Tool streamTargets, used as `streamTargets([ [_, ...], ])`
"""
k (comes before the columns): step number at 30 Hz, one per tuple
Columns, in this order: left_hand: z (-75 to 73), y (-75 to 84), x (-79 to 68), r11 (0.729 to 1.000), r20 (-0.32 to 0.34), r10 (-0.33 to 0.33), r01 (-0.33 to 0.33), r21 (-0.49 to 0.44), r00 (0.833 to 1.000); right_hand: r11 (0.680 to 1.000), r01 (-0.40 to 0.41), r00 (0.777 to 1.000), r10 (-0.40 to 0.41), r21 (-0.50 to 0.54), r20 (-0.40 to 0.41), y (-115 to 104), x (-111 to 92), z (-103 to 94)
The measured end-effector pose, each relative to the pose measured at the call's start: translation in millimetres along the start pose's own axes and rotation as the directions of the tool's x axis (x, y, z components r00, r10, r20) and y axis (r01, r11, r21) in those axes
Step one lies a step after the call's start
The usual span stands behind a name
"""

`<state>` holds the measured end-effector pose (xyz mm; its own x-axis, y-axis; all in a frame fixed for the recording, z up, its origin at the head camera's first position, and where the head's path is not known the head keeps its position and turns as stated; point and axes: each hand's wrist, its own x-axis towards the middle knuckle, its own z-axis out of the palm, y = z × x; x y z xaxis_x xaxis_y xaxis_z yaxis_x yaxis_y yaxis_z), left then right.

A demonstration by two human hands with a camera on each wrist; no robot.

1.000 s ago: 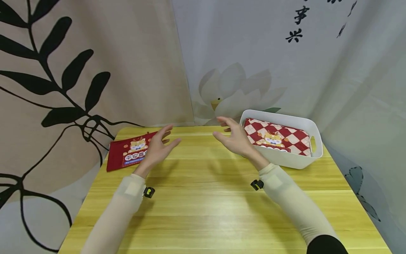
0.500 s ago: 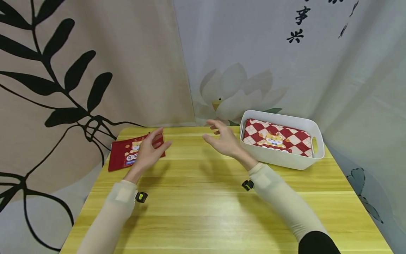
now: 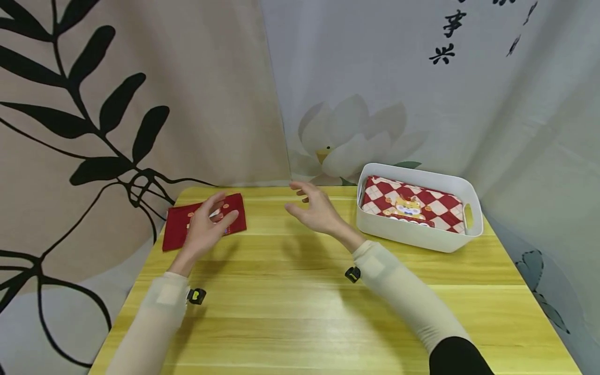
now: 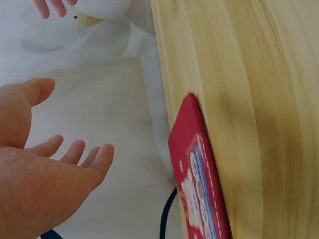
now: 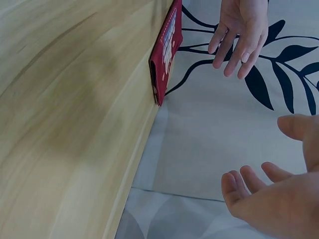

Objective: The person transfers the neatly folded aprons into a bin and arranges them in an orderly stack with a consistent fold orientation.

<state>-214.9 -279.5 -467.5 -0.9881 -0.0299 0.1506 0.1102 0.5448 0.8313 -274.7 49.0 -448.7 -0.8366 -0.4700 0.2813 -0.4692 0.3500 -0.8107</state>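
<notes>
My left hand (image 3: 202, 233) hovers over a flat red pouch (image 3: 176, 230) at the table's back left, overlapping its middle in the head view. That pouch has a printed cartoon animal and white lettering; in the left wrist view it lies below the spread fingers (image 4: 102, 159), apart from them. Held up over the back middle of the table, my right hand (image 3: 317, 211) has relaxed fingers and an empty palm. To its right stands a white plastic basket (image 3: 412, 237) with a red-and-cream checked fabric piece (image 3: 442, 209) inside, also bearing a cartoon animal.
The wooden table (image 3: 290, 323) ends at the back against a hanging curtain (image 3: 220, 104) printed with dark leaves. The basket has a handle hole at its right end and sits near the table's right edge.
Both hands have drifted left through the air, the left one further over the red pouch, the right one away from the basket. Pouch and basket have stayed put.
</notes>
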Motion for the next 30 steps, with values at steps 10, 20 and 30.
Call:
streamTargets([
  [10,-19.8,-9.3,-6.5,0.999,-0.048,-0.011,0.014,0.047,0.999,1.000,0.019,0.999,-0.019,-0.001,0.038,-3,8,18.4],
  [20,-38.1,-21.0,-14.9,0.997,-0.084,-0.033,0.039,0.069,0.996,1.000,-0.006,0.997,0.005,0.010,0.079,-6,15,38.9],
  [30,-54.3,-38.3,-21.7,0.991,-0.129,-0.036,0.052,0.124,0.991,1.000,-0.025,0.995,0.024,0.015,0.101,-6,22,58.3],
])
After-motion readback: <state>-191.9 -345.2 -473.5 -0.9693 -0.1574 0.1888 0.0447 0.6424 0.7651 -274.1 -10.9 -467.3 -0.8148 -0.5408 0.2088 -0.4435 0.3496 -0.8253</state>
